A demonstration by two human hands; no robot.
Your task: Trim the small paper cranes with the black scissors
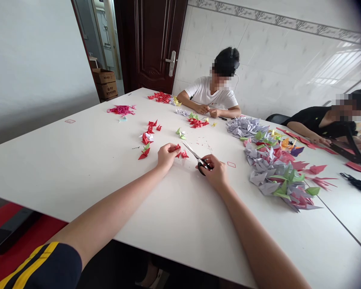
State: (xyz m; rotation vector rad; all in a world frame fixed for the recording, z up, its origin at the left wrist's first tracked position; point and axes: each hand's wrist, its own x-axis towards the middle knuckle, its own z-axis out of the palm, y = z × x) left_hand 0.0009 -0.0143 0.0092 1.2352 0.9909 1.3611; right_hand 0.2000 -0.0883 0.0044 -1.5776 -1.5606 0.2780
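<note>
My left hand (167, 154) pinches a small red paper crane (177, 147) just above the white table (117, 196). Another red paper crane (184, 154) is right beside it. My right hand (215, 170) has its fingers in the black handles of a pair of scissors (196, 155). The blades are slightly apart and point up and left toward the cranes. Left of my hands, a short row of red, white and green cranes (147, 138) lies on the table. A green and white crane (181, 133) sits beyond the scissors, near tiny paper scraps (209, 144).
To the right spreads a large heap of grey, pink and green cranes (270, 160). Pink strings (122, 109) lie at the far left. A person in a white shirt (210, 90) sits across the table; another in black (313, 120) handles a paper cutter (345, 152) at right.
</note>
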